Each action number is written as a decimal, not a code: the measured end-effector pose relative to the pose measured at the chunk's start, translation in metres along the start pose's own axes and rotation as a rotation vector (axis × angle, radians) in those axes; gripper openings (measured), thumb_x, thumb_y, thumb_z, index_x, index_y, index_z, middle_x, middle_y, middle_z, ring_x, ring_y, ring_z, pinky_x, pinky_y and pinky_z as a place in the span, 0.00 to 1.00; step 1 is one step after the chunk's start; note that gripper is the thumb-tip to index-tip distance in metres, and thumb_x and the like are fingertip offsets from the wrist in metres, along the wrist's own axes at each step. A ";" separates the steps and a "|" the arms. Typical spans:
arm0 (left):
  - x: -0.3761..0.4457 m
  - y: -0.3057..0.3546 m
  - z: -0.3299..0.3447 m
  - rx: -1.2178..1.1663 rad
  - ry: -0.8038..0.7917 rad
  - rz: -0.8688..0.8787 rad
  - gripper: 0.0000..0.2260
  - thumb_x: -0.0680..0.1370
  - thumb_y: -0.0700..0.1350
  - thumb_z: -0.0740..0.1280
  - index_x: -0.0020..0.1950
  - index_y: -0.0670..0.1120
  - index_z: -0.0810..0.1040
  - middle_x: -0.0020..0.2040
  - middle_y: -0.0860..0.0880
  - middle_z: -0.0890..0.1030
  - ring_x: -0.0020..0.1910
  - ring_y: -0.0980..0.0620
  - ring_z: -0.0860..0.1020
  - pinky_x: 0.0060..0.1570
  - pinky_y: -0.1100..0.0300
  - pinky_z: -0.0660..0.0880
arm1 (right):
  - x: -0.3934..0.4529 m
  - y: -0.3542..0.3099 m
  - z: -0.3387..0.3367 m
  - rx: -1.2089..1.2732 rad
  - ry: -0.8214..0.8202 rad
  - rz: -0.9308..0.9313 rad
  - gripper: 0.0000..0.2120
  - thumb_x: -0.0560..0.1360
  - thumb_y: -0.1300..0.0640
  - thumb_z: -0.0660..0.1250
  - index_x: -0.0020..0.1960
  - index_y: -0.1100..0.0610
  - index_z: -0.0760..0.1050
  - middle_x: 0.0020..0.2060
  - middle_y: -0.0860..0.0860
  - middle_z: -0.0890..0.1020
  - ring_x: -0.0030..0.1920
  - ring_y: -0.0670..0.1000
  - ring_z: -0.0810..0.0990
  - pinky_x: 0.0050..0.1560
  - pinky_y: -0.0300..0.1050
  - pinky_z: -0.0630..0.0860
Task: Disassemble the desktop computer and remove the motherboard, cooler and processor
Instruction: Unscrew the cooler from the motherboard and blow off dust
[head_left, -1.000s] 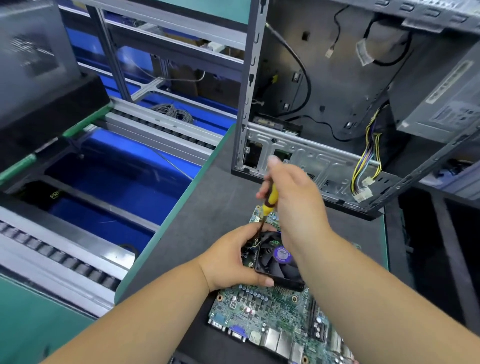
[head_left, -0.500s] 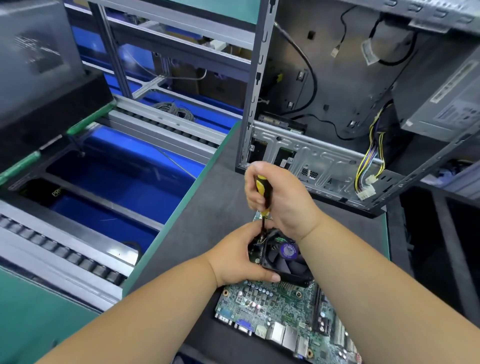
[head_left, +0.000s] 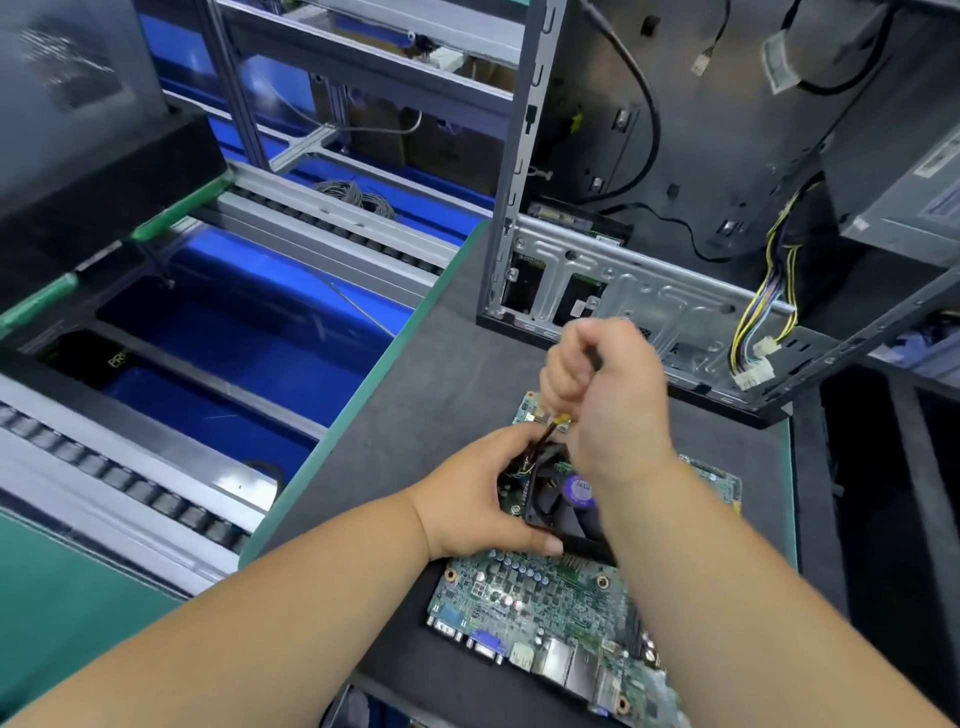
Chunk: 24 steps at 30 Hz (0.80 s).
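Note:
A green motherboard (head_left: 524, 597) lies flat on the dark bench mat, ports toward me. On it sits a black cooler fan (head_left: 563, 499) with a purple hub label. My left hand (head_left: 478, 499) grips the fan's left side, fingers curled over its far corner and thumb along its near edge. My right hand (head_left: 602, 395) is fisted round a yellow-and-black screwdriver (head_left: 550, 426), whose shaft points down at the fan's far-left corner. The processor is hidden under the cooler. The emptied computer case (head_left: 649, 291) stands open behind the board.
Loose yellow and black power cables (head_left: 763, 322) with white plugs hang from the case's right side. A roller conveyor (head_left: 135, 488) with blue bins (head_left: 249, 332) runs along the left. The green bench edge (head_left: 363, 384) lies between them. A dark opening sits at the right.
My right hand has closed fully over the screwdriver handle and turned, hiding most of the yellow grip. The left hand keeps its hold on the fan.

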<state>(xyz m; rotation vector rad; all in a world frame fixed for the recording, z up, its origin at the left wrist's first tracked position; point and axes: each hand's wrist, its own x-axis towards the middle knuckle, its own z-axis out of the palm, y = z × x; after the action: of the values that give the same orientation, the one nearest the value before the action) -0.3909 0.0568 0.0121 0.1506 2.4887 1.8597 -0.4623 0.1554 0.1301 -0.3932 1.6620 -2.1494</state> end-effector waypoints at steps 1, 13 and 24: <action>-0.001 0.000 -0.001 -0.006 -0.009 0.001 0.40 0.62 0.47 0.82 0.70 0.49 0.68 0.65 0.53 0.76 0.65 0.55 0.74 0.68 0.50 0.70 | 0.007 -0.004 -0.009 0.070 -0.112 0.065 0.15 0.66 0.56 0.56 0.25 0.54 0.54 0.19 0.50 0.55 0.25 0.48 0.50 0.29 0.48 0.47; -0.003 0.006 0.002 -0.015 -0.024 -0.018 0.39 0.64 0.46 0.82 0.71 0.52 0.68 0.66 0.54 0.75 0.66 0.55 0.74 0.68 0.55 0.69 | 0.001 -0.009 -0.024 -0.110 -0.394 0.063 0.16 0.73 0.48 0.62 0.36 0.60 0.68 0.27 0.53 0.67 0.29 0.52 0.64 0.34 0.48 0.61; -0.019 -0.003 -0.001 0.503 0.099 0.032 0.49 0.56 0.75 0.71 0.72 0.58 0.61 0.63 0.64 0.69 0.62 0.59 0.65 0.66 0.58 0.63 | -0.028 -0.036 -0.046 -1.077 -0.315 -0.170 0.13 0.69 0.40 0.69 0.50 0.44 0.76 0.48 0.40 0.73 0.50 0.41 0.75 0.51 0.38 0.71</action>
<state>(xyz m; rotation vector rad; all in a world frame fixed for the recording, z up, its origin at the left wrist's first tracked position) -0.3722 0.0530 0.0086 0.1095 2.9854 1.2360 -0.4633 0.2160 0.1532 -1.1130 2.4861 -0.9905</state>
